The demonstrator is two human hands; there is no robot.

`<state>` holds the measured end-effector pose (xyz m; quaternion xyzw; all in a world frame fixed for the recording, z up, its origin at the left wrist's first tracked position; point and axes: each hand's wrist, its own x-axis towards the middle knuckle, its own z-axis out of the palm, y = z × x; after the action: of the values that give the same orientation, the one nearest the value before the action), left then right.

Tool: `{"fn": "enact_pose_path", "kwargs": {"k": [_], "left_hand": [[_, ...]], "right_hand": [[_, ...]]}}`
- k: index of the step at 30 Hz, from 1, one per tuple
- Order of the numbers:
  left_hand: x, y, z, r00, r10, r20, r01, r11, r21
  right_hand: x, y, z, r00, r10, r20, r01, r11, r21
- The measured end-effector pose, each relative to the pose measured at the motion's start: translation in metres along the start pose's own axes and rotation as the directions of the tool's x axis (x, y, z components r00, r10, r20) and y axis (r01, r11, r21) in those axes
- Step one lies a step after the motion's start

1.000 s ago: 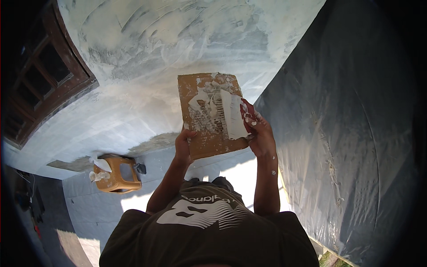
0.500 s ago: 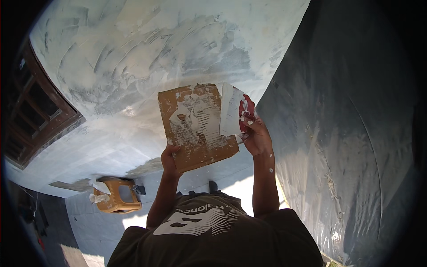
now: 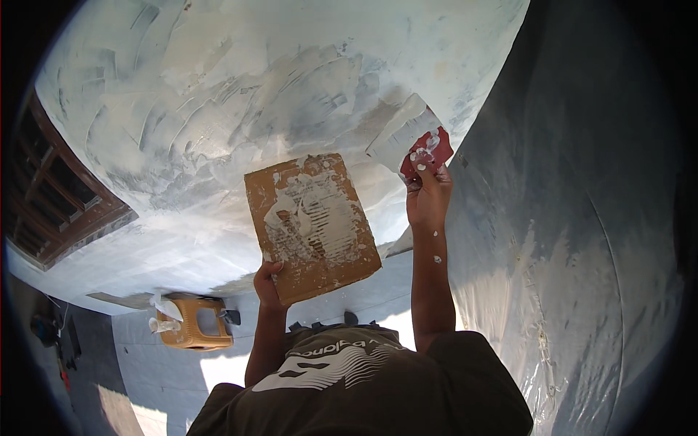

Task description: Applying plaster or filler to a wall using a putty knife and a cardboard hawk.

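My left hand [image 3: 269,284] grips the lower left edge of a brown cardboard sheet [image 3: 363,251], its thumb on top. White putty is smeared over the middle of the sheet. In my right hand [image 3: 430,190] is a wide putty knife [image 3: 400,134] with a red grip, spotted with white. Its broad blade lies against or very close to the wall [image 3: 240,80]; I cannot tell exactly where it touches. The wall bears swirling white and grey putty strokes. White drops dot my right wrist and thumb.
A brown-framed window [image 3: 69,196] is set in the wall at the left. Below it stands a tan plastic stool [image 3: 190,325] with a whitish bag or cloth on it. Grey sheeting [image 3: 552,182] hangs along the right side. Grey-blue sheeting [image 3: 145,370] covers the floor.
The putty knife has left the cardboard and moved up and right to the wall in my right hand. The cardboard has shifted slightly down and left, still in my left hand.
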<state>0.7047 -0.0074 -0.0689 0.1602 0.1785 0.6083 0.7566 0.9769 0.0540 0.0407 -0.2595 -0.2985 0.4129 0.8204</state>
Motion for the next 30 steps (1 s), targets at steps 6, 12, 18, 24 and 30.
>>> {"fn": "enact_pose_path", "kwargs": {"k": [6, 12, 18, 24, 30], "left_hand": [[0.002, 0.04, -0.026, 0.998, 0.022, -0.063, -0.023, 1.0, -0.002], [-0.007, 0.095, -0.028, 0.997, 0.068, -0.031, -0.066, 0.995, 0.072], [-0.001, 0.142, -0.05, 0.997, 0.083, -0.004, -0.083, 0.993, 0.078], [0.008, 0.171, -0.071, 1.0, 0.027, 0.013, -0.028, 0.993, 0.117], [0.008, 0.195, -0.07, 0.996, -0.054, 0.078, 0.049, 0.997, 0.066]], "right_hand": [[0.034, 0.056, 0.044, 0.743, -0.656, 0.13, 0.561, 0.505, -0.656], [0.043, 0.128, 0.079, 0.673, -0.653, 0.348, 0.553, 0.131, -0.823], [0.033, 0.171, 0.112, 0.652, -0.695, 0.304, 0.487, 0.076, -0.87], [0.014, 0.207, 0.121, 0.65, -0.694, 0.309, 0.44, 0.013, -0.898], [-0.021, 0.192, 0.123, 0.616, -0.753, 0.229, 0.497, 0.147, -0.855]]}}
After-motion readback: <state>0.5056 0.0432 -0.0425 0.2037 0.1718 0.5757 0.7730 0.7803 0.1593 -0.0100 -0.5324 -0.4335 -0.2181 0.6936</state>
